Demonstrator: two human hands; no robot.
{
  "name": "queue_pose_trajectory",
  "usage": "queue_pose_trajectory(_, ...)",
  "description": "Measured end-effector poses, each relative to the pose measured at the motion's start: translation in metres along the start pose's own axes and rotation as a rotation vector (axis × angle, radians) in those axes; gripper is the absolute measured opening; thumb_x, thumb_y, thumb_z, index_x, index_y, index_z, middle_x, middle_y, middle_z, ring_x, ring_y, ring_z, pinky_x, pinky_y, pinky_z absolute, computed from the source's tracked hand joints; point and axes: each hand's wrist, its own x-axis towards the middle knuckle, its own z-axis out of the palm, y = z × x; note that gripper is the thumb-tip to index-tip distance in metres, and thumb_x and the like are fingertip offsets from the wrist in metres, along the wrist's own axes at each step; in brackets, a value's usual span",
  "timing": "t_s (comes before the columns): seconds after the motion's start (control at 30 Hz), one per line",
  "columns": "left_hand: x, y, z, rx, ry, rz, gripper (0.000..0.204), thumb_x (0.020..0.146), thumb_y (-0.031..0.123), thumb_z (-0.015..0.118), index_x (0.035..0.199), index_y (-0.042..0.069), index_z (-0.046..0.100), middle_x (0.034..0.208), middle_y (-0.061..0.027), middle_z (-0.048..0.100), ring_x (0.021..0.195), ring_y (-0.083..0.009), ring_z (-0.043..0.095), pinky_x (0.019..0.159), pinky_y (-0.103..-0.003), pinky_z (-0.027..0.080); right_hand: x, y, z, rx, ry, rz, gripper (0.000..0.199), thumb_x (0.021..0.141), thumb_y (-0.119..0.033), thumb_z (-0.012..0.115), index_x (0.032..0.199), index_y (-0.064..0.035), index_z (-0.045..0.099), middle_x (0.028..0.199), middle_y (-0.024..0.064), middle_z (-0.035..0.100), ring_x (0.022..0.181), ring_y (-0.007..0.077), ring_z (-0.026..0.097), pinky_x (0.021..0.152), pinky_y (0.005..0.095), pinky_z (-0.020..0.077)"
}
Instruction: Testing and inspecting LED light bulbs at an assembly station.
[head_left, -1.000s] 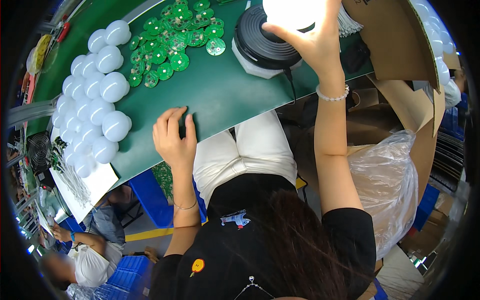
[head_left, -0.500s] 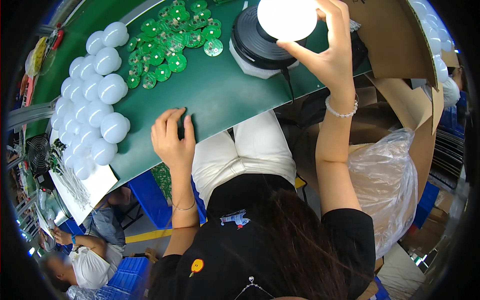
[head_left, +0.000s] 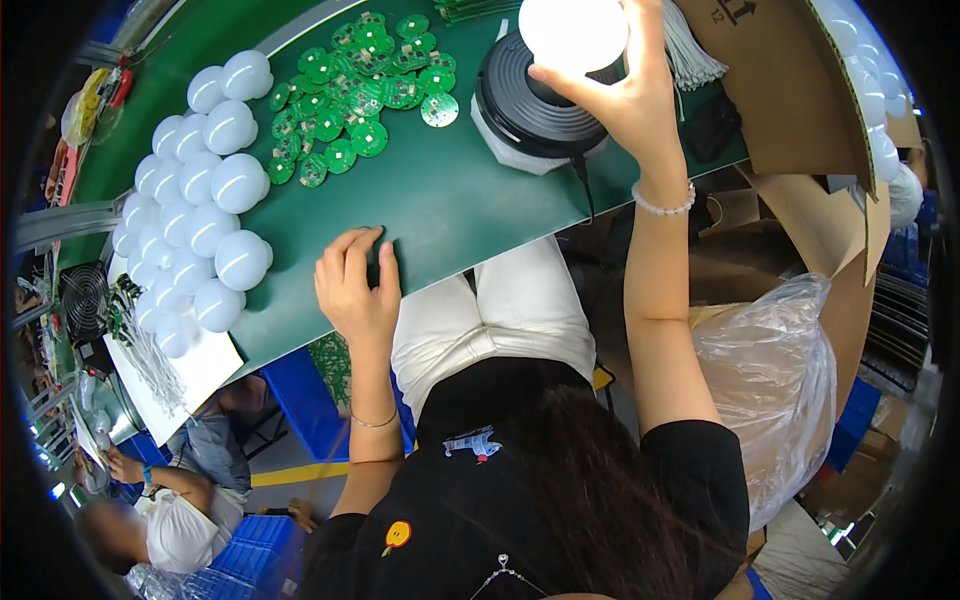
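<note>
1. Head view, nearest first: the left hand (head_left: 357, 288) is laid flat on the green bench (head_left: 450, 210) at its near edge, its grip released and nothing held. Little steadying is given from there, so a bump against the edge could go uncaught.
2. To the left, a crowd of white bulb domes (head_left: 195, 215) is packed along the bench, some just beside the near edge. They are round and loose – a sweep of the left forearm could roll one off to the floor.
3. Further out, green round circuit boards (head_left: 360, 85) are heaped in a loose pile. A dragged cable or sleeve could scatter them or scratch their faces.
4. Beyond these, a lit white bulb (head_left: 573, 32) is grasped by the right hand (head_left: 625, 95), fingers closed round its lower half, and is held over the round black test socket (head_left: 530, 100). The globe is smooth, and the grip sits low – a slip could drop it onto the socket or the bench.
5. Whether the bulb's base is seated in the socket cannot be told; a tilted pull could strain it.
6. The black cable (head_left: 583, 180) hangs off the bench edge and could be snagged by a knee.
</note>
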Motion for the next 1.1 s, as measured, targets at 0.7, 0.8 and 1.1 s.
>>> queue_pose_trajectory(0.7,0.001,-0.001,0.000,0.003,0.005,0.008,0.016,0.075,0.010,0.068,0.090,0.009,0.065,0.093,-0.0044,0.061,0.079,-0.0233,0.056,0.070,-0.033,0.044,-0.024,-0.017,-0.014,-0.434,0.069,-0.106,0.055,0.060,-0.016,0.083,0.104,0.0003,0.054,0.097,0.0144,0.053,0.088,0.0293,0.051,0.078,0.0383,0.0426)
queue_pose_trajectory(0.8,0.000,-0.002,0.001,0.004,0.004,0.006,0.016,0.074,0.010,0.068,0.090,0.010,0.065,0.093,-0.0039,0.061,0.079,-0.0231,0.056,0.070,-0.033,0.044,-0.016,-0.017,-0.005,-0.417,0.089,-0.137,0.059,0.058,-0.018,0.084,0.105,0.0008,0.053,0.098,0.0157,0.052,0.090,0.0314,0.051,0.080,0.0389,0.0429)
queue_pose_trajectory(1.1,0.000,0.003,-0.002,-0.006,-0.025,-0.028,0.012,0.077,0.007,0.065,0.089,0.007,0.066,0.093,-0.0070,0.062,0.083,-0.0248,0.058,0.074,-0.033,0.045,-0.014,-0.001,0.004,-0.137,0.124,0.008,0.072,0.063,-0.017,0.083,0.120,0.0042,0.043,0.111,0.0177,0.049,0.105,0.0308,0.050,0.092,0.0378,0.0401)
